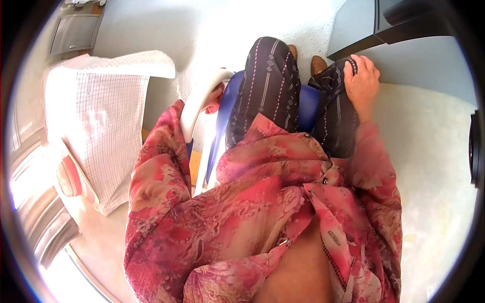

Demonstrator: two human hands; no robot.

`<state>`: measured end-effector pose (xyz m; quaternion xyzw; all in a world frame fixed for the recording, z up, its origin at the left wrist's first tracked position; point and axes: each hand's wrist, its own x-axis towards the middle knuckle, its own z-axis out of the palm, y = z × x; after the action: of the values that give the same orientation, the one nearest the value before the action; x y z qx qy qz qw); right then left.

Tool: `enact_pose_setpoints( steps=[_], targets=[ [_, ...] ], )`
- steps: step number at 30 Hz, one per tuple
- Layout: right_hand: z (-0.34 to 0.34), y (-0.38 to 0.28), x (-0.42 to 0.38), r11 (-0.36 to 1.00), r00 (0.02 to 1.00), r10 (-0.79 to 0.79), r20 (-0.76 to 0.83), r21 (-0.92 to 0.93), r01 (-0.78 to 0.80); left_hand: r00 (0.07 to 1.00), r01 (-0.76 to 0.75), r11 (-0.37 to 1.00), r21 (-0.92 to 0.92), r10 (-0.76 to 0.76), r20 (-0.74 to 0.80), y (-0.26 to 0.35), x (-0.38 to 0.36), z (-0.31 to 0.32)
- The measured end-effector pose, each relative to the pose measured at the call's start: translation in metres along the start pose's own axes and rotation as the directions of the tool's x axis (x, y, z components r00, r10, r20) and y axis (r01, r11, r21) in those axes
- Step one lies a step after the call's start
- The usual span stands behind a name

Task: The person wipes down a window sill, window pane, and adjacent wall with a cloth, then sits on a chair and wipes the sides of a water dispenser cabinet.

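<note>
My right hand [365, 83] rests on the right knee of the dark patterned trousers [270, 83], its fingers lying over the cloth. A bit of dark fabric shows between the thumb and the fingers. On the other side, my left hand [214, 99] is beside the white curved armrest [198, 103] of a blue chair [309, 108]. The armrest covers much of that hand, and its fingers cannot be made out. A loose red and pink floral shirt [242, 217] covers my arms and lap.
To the left, a white checked cloth [108, 121] hangs over something, with a light rounded object [70, 174] against it. Grey furniture [419, 65] with a dark edge stands at the upper right. Brown shoes [318, 64] show on the pale floor [202, 30].
</note>
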<state>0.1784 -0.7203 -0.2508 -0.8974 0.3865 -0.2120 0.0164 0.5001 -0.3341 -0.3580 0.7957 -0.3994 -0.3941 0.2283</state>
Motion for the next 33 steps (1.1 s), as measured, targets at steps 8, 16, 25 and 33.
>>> enact_pose_setpoints(
  steps=[8, 16, 25, 33],
  targets=[
    [0.014, 0.018, 0.000, 0.995, 0.996, -0.085, 0.011, -0.054, 0.085, 0.959, 0.264, 0.819, -0.509, -0.281, 0.044, 0.030, -0.148, -0.003],
    [0.017, 0.021, -0.001, 0.995, 0.995, -0.049, 0.084, -0.084, 0.056, 0.908, 0.354, 0.689, -0.633, -0.415, 0.057, 0.018, -0.234, 0.065],
    [0.004, 0.004, -0.004, 0.995, 0.993, -0.042, 0.115, -0.084, 0.051, 0.910, 0.336, 0.602, -0.724, -0.404, 0.086, 0.020, -0.237, 0.089],
    [0.008, 0.008, 0.002, 0.995, 0.993, -0.079, 0.082, -0.048, 0.083, 0.956, 0.092, 0.485, -0.869, -0.289, -0.060, 0.048, -0.230, 0.027]
  ],
)
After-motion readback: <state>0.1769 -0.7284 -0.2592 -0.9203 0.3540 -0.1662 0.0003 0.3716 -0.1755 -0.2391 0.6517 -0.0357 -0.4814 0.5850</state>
